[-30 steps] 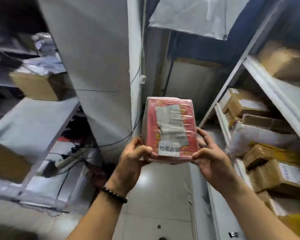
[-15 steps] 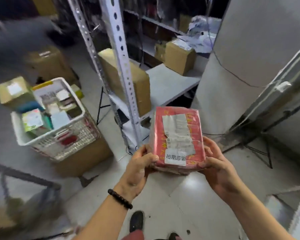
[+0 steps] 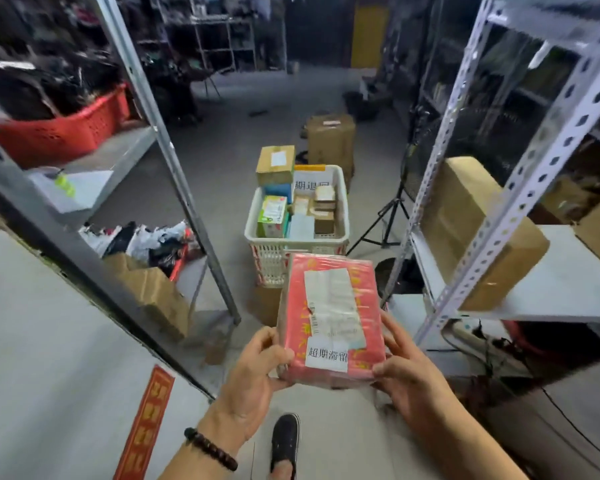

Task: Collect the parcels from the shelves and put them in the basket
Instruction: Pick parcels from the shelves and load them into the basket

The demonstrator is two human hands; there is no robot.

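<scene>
The white basket [image 3: 271, 265] stands straight ahead of the red parcel [image 3: 329, 320], beyond its far end and lower, and the parcel's long axis points right at the basket. My left grip [image 3: 257, 368] clasps its near left corner and my right grip [image 3: 406, 372] its near right edge. Both sit equally short of the basket, forearms reaching forward.

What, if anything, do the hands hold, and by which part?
The red parcel, by its near corners, left hand and right hand one each.
</scene>
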